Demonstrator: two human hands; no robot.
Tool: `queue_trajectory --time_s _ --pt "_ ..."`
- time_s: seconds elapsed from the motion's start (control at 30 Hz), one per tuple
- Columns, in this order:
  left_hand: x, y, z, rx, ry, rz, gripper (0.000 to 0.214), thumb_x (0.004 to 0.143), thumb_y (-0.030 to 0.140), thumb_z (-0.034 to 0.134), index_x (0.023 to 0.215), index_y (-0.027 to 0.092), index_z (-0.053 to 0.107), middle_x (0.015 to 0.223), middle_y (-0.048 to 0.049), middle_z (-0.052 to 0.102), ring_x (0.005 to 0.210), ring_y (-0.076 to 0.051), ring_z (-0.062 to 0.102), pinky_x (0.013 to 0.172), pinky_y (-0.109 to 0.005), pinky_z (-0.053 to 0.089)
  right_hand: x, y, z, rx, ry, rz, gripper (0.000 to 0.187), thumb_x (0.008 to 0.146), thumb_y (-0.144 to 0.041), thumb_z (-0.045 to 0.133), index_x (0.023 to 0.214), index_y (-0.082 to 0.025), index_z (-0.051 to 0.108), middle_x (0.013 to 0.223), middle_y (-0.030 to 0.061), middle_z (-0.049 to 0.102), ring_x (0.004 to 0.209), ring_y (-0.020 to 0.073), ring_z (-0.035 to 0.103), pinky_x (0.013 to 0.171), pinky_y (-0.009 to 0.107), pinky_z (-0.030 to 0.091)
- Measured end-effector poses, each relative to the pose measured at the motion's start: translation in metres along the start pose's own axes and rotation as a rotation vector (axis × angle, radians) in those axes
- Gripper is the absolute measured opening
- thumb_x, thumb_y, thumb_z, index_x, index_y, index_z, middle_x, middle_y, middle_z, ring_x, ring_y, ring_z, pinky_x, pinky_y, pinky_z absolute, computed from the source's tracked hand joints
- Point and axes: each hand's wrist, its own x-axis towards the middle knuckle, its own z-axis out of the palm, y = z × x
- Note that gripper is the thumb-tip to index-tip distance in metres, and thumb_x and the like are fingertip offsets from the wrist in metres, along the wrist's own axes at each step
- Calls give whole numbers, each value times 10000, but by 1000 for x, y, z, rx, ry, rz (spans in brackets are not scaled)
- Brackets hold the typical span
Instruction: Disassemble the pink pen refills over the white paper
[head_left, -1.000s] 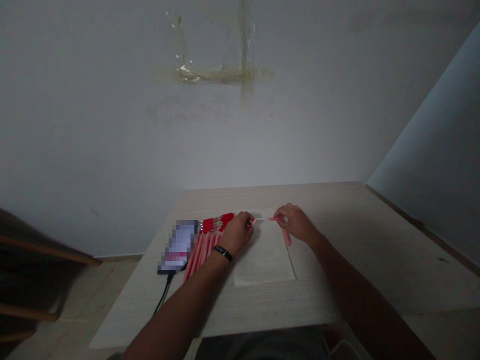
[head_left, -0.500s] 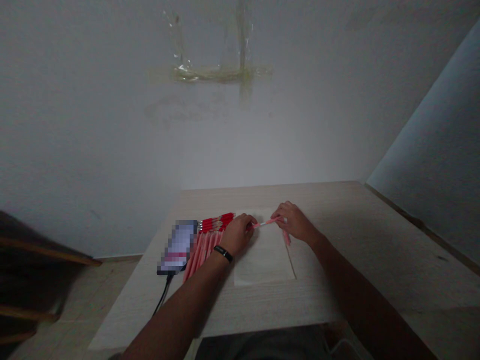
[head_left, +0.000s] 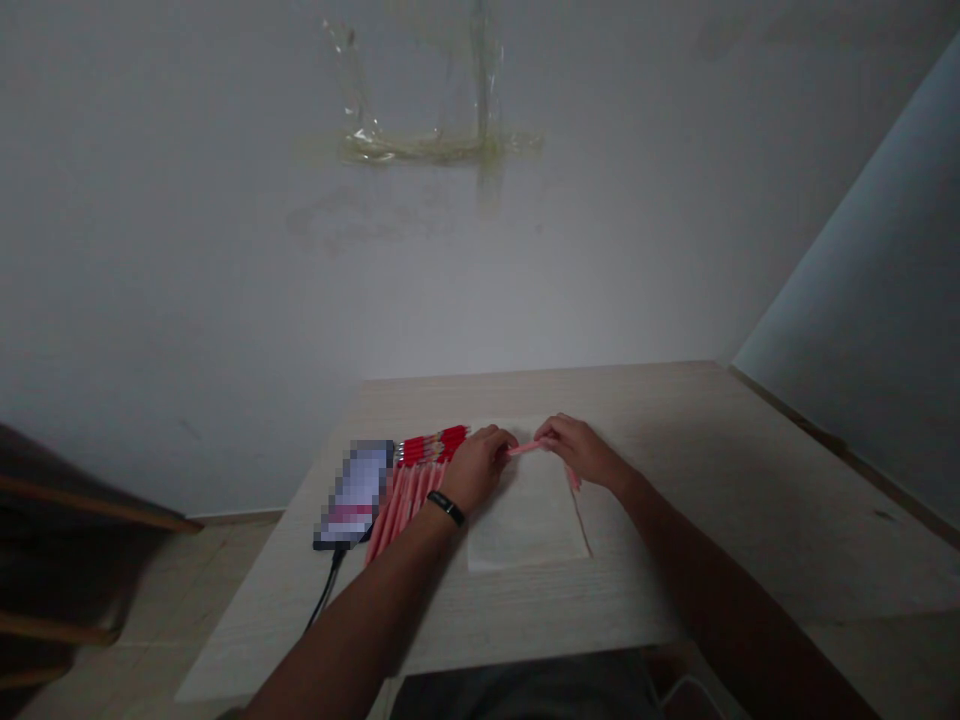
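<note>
My left hand (head_left: 480, 468), with a black band on its wrist, pinches one end of a slim pink pen (head_left: 528, 447). At the other end, the closed fingers of my right hand (head_left: 579, 448) grip the same pen. It is held nearly level above a whitish sheet (head_left: 517, 535). Just below my right hand, more pink pieces (head_left: 574, 479) lie at the sheet's right edge, partly hidden. Left of my left hand, several long pink pen barrels (head_left: 396, 508) lie side by side. Behind them is a row of short red pieces (head_left: 435, 445) with pale, shiny ends.
A phone-like device (head_left: 358, 492), its screen blurred out, lies at the left with a black cable (head_left: 327, 588) running to the front. The pale wooden table (head_left: 555, 615) meets a wall (head_left: 600, 250) at the back. Dark shelving (head_left: 67, 560) stands at far left.
My right hand has moved slightly left, toward my left hand. The white stretch that showed in the middle of the pink pen is now covered. My left hand has barely moved.
</note>
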Motion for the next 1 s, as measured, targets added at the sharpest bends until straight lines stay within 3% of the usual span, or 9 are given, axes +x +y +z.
queue_trajectory --time_s 0.1,0.17,0.27,0.33,0.43,0.6,0.77,0.9,1.0 --pt "0 1 -2 1 -4 -4 208 869 84 562 1010 186 675 973 -62 662 857 -175 603 736 -271 456 -1 -4 -1 -9 -16 24 196 1000 -240 501 881 -187 648 820 17 610 778 157 579 746 284 426" --pt "1 2 -2 11 0 -16 201 866 81 562 999 184 674 969 -63 661 848 -176 602 733 -275 456 0 -6 -3 -22 9 7 85 947 -262 604 979 -190 637 903 29 628 837 170 587 767 290 432" --pt "1 2 -3 15 7 -31 201 858 70 570 987 183 675 963 -61 659 843 -176 604 734 -275 457 1 -6 -6 -69 18 -50 162 880 -257 700 1002 -192 615 956 40 629 882 183 576 776 297 431" --pt "1 2 -3 14 6 -28 207 858 65 567 987 183 677 961 -62 658 843 -176 606 735 -273 456 2 -4 -7 -123 -14 -95 71 929 -249 641 898 -188 621 892 37 622 858 181 564 774 300 422" --pt "1 2 -2 8 3 -17 204 869 71 559 991 184 677 963 -62 658 837 -173 605 732 -270 453 2 -5 -8 -161 -62 -118 213 998 -245 526 820 -184 624 833 36 611 835 178 558 787 306 417" --pt "1 1 -2 5 11 -5 186 866 80 571 980 183 677 953 -59 653 843 -175 596 733 -270 444 0 -12 -10 -97 -21 -49 154 913 -292 676 1005 -191 605 994 42 611 878 173 571 767 279 429" --pt "1 1 -2 9 -1 8 195 871 78 559 984 184 679 973 -62 659 860 -177 598 742 -274 443 1 -15 -10 -153 -85 -114 207 1008 -237 502 840 -181 611 861 39 601 844 176 559 788 298 419" --pt "1 2 -3 12 -3 -10 190 868 90 569 992 185 678 971 -62 657 859 -179 600 740 -276 450 0 -15 -10 -123 -53 -46 98 925 -267 649 979 -194 610 973 41 613 857 175 566 762 289 426" --pt "1 4 -3 18 -13 -5 196 864 88 571 988 188 684 960 -61 654 855 -182 598 739 -282 452 0 -13 -10 -156 -76 -77 69 941 -242 623 902 -188 606 926 40 608 850 176 559 761 289 421"
